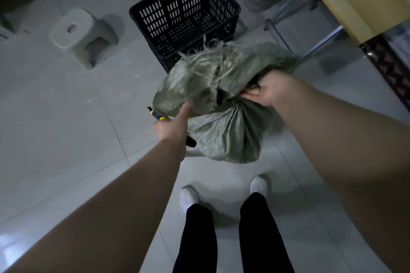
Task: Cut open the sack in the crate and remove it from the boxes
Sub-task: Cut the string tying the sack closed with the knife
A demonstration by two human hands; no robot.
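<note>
The right grip [271, 90] clutches the green woven sack [221, 135] at its bunched neck. The left grip [172, 127] holds a yellow-black knife [158, 115], thumb pressed to the sack. The sack is outside the black crate [184, 13], just beside its near wall, over the tiled floor [66, 117].

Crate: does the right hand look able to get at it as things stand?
Probably not yet. The right hand grips the bunched sack, whose bulk sits between it and the crate. The left hand, holding a cutter, is on the sack too. The crate's open top itself looks unobstructed.
</note>
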